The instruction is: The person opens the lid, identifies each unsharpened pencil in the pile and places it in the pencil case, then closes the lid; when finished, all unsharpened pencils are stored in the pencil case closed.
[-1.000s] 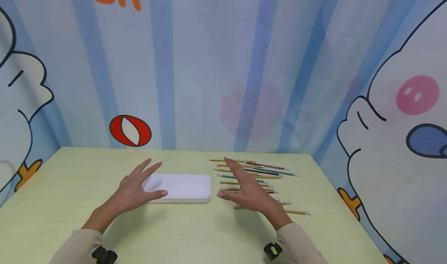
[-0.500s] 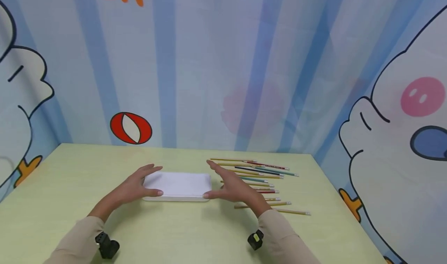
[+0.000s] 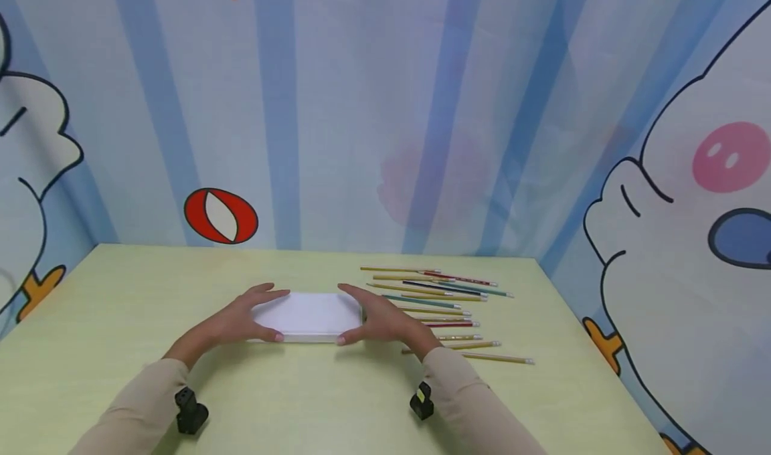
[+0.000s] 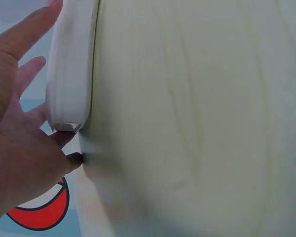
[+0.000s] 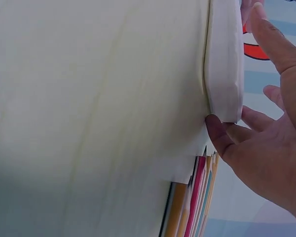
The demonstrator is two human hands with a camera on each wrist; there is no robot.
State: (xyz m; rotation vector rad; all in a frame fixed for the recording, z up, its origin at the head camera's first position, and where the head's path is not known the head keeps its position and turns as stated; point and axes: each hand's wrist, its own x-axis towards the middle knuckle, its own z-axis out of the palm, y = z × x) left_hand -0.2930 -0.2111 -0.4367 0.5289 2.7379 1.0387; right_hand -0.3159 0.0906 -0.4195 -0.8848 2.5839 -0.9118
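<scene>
A flat white case with rounded corners (image 3: pixel 313 313) lies on the table between my two hands. My left hand (image 3: pixel 243 318) is at its left end, fingers spread, thumb along the front edge. At the right end is my right hand (image 3: pixel 379 318), its thumb by the front corner and fingers reaching toward the back. In the left wrist view, lower fingertips (image 4: pixel 75 160) sit just past the end of the case (image 4: pixel 71 74). The right wrist view has a fingertip (image 5: pixel 214 123) right at the bottom corner of the case (image 5: pixel 224 64), with the upper fingers spread.
Several pencils (image 3: pixel 448 292) lie in a loose row to the right, partly behind my right hand and forearm. The pale yellow table (image 3: pixel 313 401) ends at a striped blue curtain (image 3: pixel 337 120) with cartoon figures. Each sleeve carries a small black device (image 3: pixel 190 411).
Both hands have come in toward the case. My right hand has moved left from over the pencils to the right end of the case. The pencils have stayed in place.
</scene>
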